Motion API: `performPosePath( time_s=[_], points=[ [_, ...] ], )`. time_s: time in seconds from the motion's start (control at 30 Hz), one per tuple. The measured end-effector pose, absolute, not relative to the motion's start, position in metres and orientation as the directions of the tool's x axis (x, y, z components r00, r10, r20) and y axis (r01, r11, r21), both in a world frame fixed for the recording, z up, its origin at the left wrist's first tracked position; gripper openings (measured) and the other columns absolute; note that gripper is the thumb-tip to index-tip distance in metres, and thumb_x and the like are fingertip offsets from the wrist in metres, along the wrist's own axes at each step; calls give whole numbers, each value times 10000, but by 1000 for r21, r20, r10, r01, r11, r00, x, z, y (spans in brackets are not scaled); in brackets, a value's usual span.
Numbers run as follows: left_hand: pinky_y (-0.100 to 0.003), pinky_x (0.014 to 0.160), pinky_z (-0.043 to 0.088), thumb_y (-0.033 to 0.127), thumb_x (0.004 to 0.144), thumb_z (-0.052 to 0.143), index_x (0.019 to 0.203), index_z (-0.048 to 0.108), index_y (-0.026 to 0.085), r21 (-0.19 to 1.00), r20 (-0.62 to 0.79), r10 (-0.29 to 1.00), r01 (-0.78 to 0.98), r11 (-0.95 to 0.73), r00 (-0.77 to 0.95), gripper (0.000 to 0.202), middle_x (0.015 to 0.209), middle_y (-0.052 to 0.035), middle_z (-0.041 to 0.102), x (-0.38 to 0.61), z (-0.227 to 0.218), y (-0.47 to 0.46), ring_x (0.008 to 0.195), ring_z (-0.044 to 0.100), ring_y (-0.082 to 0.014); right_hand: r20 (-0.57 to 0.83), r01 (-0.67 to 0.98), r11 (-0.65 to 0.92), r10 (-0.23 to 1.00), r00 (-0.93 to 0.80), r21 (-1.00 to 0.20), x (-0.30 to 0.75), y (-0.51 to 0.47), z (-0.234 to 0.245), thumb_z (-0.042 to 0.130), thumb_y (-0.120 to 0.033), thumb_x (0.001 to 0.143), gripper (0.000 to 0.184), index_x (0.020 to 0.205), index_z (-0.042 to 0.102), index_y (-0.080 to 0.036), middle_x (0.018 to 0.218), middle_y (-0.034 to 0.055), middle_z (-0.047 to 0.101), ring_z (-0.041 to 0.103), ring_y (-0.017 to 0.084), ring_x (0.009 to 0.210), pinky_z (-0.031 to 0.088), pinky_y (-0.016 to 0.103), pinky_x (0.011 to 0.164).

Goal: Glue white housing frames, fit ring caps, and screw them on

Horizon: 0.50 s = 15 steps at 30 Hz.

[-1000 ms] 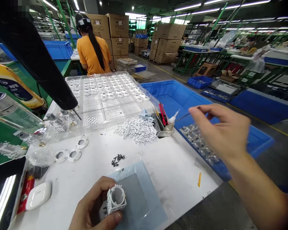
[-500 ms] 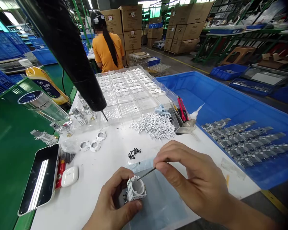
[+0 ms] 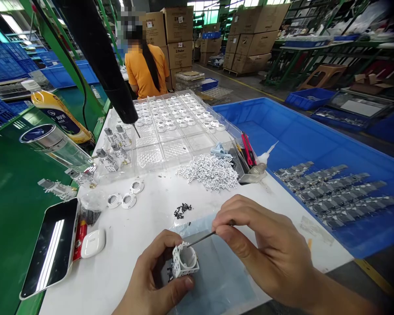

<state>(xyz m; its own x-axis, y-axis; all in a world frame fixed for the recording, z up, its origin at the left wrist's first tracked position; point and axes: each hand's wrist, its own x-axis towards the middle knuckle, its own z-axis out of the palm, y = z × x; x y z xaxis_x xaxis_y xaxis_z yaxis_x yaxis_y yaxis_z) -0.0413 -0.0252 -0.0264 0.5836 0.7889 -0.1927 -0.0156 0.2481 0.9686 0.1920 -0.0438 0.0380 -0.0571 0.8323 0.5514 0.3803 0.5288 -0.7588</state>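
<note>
Between the thumb and fingers of my left hand (image 3: 160, 273) is a small white plastic housing (image 3: 185, 261) with a round opening facing up. My right hand (image 3: 262, 245) pinches a thin dark metal rod (image 3: 202, 239), whose far tip meets the rim of that opening; its tip shape is too small to make out. Under both hands lies a pale blue sheet (image 3: 223, 280). Just beyond them is a little heap of black screws (image 3: 182, 210). A bigger pile of small white parts (image 3: 210, 172) sits farther back. White rings (image 3: 128, 200) lie to the left.
A black hanging screwdriver (image 3: 118, 92) points down over a clear divided tray (image 3: 177, 148) of white parts. At left are a phone (image 3: 51, 247), a white case (image 3: 93, 243) and a glass bottle (image 3: 62, 151). A blue bin (image 3: 315, 140) borders the right side. A person (image 3: 146, 70) sits beyond.
The hanging screwdriver has swung up and away, toward the back left. Both hands keep their grips, and the rod's tip stays at the housing's rim. The view has shifted slightly.
</note>
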Motion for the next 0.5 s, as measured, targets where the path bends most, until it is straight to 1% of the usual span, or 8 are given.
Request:
performPosePath(
  time_s=[0.17, 0.37, 0.5],
  points=[
    [-260, 721, 367, 394, 841, 803, 1064, 630, 235, 969, -197, 785, -7, 248, 587, 324, 967, -19, 511, -42, -26, -25, 874, 480, -184, 569, 354, 544, 821, -40, -761, 193, -43, 36, 638, -52, 908, 150, 991, 691, -165, 846, 45, 694, 655, 163, 807, 554, 320, 714],
    [-255, 710, 360, 403, 838, 807, 1046, 627, 234, 966, -190, 790, -33, 257, 583, 323, 936, -13, 497, -40, -28, -25, 856, 464, -176, 574, 393, 549, 816, -63, -737, 191, -43, 36, 653, -48, 895, 145, 976, 691, -162, 851, 42, 699, 656, 163, 812, 553, 323, 721],
    [-262, 713, 353, 407, 839, 806, 1028, 623, 229, 965, -200, 786, -24, 263, 585, 318, 952, -22, 498, -40, -27, -26, 867, 472, -185, 585, 467, 506, 810, 30, -725, 209, -47, 41, 654, -76, 910, 158, 992, 708, -200, 873, 31, 711, 667, 180, 849, 541, 335, 771]
  ],
)
